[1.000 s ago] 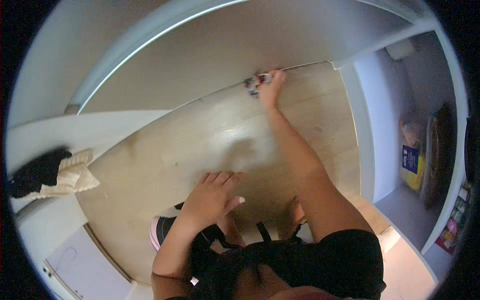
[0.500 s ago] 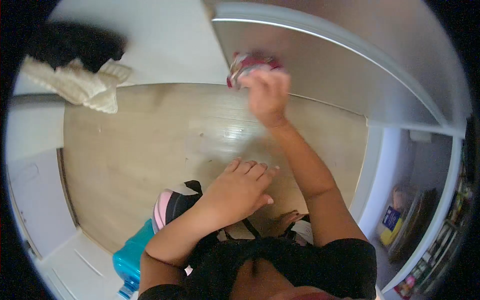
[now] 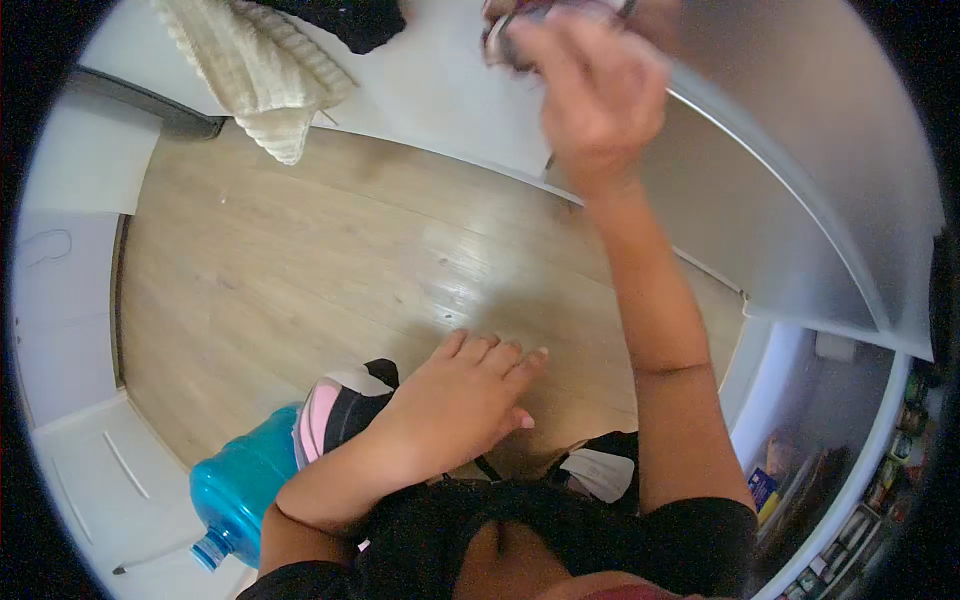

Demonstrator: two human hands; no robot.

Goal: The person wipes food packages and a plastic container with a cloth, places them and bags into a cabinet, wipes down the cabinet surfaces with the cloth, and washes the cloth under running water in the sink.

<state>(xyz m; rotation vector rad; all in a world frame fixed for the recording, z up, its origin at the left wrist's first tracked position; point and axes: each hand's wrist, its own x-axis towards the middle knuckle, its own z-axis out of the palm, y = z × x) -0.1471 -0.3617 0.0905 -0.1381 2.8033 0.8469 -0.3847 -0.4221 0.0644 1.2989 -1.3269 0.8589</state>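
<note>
Far out in front, my right hand (image 3: 605,105) is closed around a crumpled, dark red and grey cloth (image 3: 506,38), partly cut off by the top of the view and smeared by motion. It lies over the upper edge of a grey metallic door (image 3: 730,190); whether the cloth touches the door, I cannot tell. My left hand (image 3: 462,395) hangs palm down above the floor near my lap, holding nothing, its fingers stretched and slightly apart.
A blue water jug (image 3: 240,480) lies by my pink and black shoe (image 3: 335,415) on the wooden floor (image 3: 300,270). A cream knitted cloth (image 3: 265,80) hangs at upper left beside black fabric (image 3: 360,20). Packets (image 3: 765,490) sit in the open compartment at right.
My right hand has moved up and slightly right with the cloth, from the door's lower face to its upper edge. The view has shifted; my left hand keeps nearly the same pose.
</note>
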